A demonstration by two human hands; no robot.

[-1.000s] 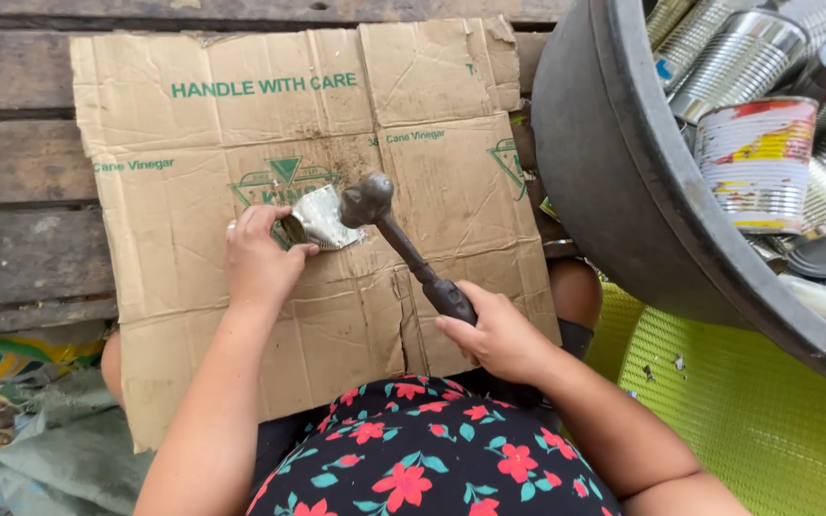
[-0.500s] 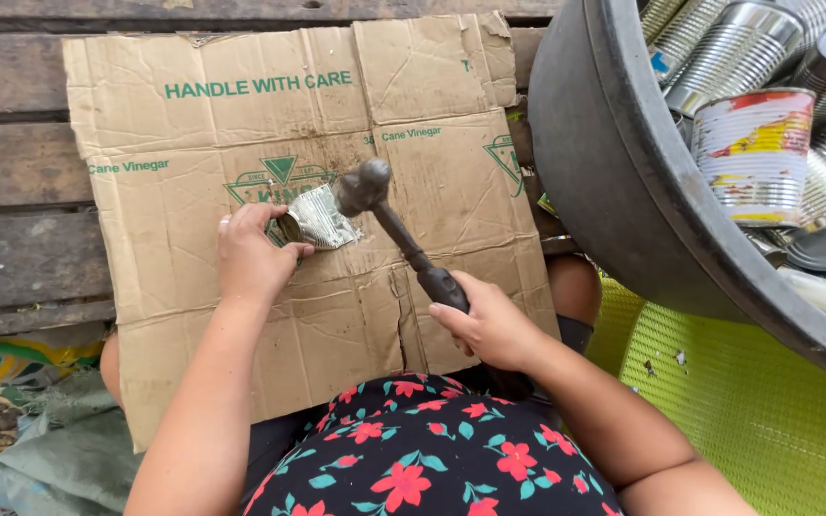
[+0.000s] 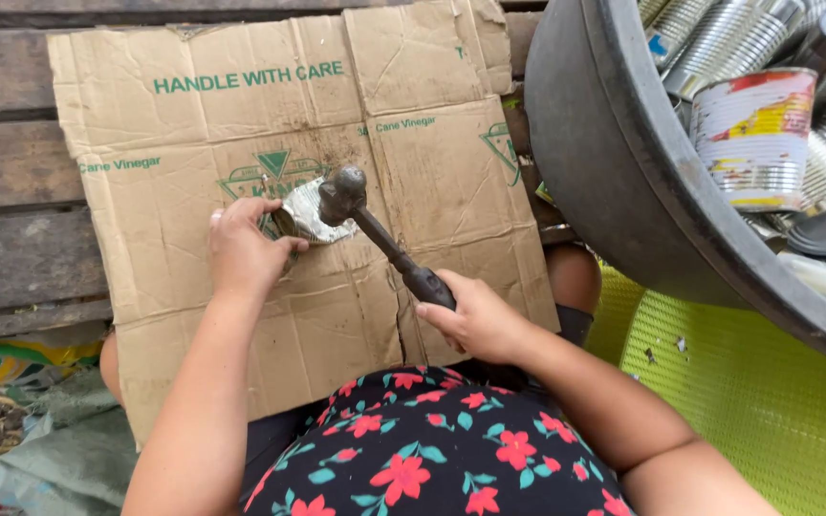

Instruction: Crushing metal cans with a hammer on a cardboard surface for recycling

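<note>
- The left hand (image 3: 239,250) pinches the edge of a flattened silver tin can (image 3: 306,212), which lies on a brown printed cardboard sheet (image 3: 193,143).
- The dark metal hammer (image 3: 375,234) has its head on the can.
- The right hand (image 3: 475,320) is wrapped round the hammer's handle.
- A large grey plastic basin (image 3: 604,172) holds tin cans (image 3: 755,139).
</note>
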